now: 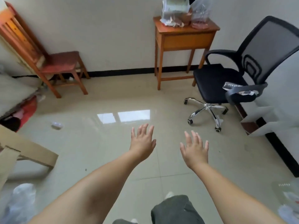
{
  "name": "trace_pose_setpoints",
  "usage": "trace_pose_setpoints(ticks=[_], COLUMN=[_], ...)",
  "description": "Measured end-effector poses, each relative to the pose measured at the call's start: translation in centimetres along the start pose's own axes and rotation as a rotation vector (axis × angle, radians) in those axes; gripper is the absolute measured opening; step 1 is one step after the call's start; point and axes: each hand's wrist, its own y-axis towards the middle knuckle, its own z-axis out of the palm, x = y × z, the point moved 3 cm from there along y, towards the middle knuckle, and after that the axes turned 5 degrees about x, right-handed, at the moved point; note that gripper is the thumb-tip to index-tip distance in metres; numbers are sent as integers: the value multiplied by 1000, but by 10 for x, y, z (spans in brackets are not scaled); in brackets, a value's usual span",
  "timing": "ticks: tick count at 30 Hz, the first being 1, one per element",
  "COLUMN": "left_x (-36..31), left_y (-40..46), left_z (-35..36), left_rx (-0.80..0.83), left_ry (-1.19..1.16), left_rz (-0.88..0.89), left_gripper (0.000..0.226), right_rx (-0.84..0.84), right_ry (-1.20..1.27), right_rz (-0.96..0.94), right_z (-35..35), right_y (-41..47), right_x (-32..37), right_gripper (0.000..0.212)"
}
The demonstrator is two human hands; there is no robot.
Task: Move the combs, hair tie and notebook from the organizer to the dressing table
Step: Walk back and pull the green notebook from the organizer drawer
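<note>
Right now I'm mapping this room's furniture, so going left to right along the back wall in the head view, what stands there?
Wooden chair → small wooden table carrying plastic bags → black office chair. Both hands, left hand and right hand, hang open and empty over the floor nearer the camera.

The room was evenly lit by soft daylight. A bright window reflection was cast on the glossy floor tiles. Straight lines were bent by wide-angle distortion near the edges, and the whole picture was slightly blurred.
</note>
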Motion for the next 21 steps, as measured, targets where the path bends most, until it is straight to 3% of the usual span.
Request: trace_pose_setpoints(ticks=[4, 13, 21], left_x=[-36, -85, -68], left_y=[124, 359, 579], left_z=[-24, -100, -175], left_rx=[-31, -46, -141], left_ry=[-14, -90, -99], left_rz=[49, -95, -124], left_gripper=[59, 59, 57], right_rx=[-34, -17, -101], right_ry=[-21, -71, -52], right_rz=[29, 2, -90], right_z=[-34, -149, -222], right_y=[123, 378, 611], right_x=[-33, -86, -56], right_gripper=[56, 56, 55])
